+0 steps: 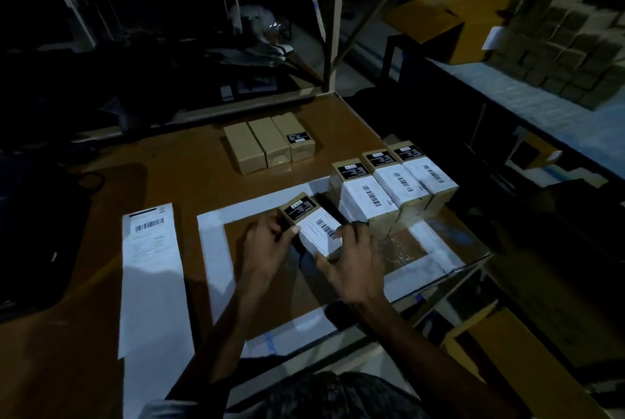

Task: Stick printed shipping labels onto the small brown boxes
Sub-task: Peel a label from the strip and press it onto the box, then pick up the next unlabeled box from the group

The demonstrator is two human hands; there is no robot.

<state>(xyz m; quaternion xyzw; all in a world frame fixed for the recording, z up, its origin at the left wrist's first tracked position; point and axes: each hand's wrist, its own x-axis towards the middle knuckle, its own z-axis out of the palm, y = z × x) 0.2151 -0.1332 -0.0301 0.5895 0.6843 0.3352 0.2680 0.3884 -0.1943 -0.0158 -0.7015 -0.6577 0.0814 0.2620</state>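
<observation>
The box (313, 226) is brown, with a black panel (299, 209) and a white label (321, 232) striped by a black barcode. The table (189, 175) is orange-brown, edged by a white frame (213, 249). The strip (152, 266) is white.

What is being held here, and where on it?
A small brown box with a white label, held between both hands: left hand on its left side, right hand on its near right edge.
</observation>
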